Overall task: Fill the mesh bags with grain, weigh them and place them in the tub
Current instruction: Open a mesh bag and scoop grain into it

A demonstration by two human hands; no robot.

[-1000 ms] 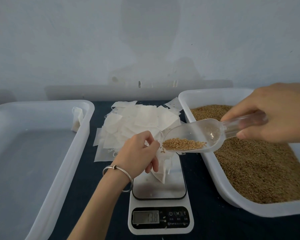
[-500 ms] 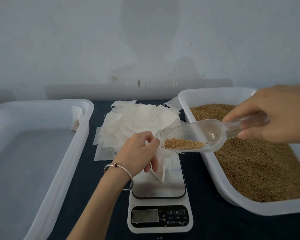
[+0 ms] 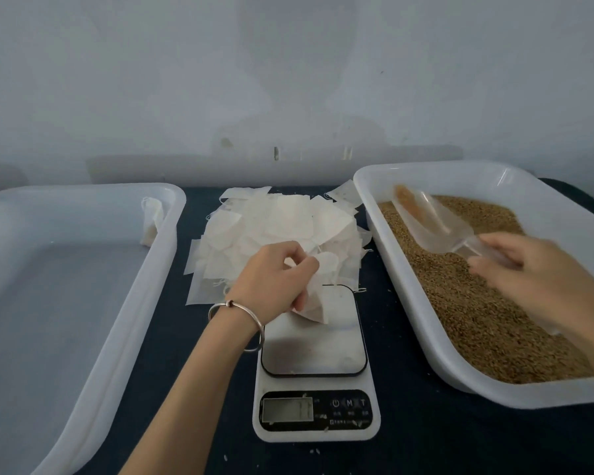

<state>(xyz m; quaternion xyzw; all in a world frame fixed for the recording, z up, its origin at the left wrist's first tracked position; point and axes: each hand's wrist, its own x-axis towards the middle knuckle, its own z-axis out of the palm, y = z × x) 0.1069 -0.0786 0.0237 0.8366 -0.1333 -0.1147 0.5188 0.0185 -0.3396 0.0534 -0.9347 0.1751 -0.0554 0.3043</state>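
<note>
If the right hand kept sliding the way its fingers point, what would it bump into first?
Probably the clear scoop lying on the grain: the right hand points left at its handle, fingertips at or near it. Depth is unclear.

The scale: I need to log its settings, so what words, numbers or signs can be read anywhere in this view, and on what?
"M": middle button on the scale panel.
"T": button to its right.
Power symbol: button left of "M".
Display: faint digits, too blurred to read.
Small print under the buttons: too small to read.
Tubs, bags, scoop: none visible.
</note>
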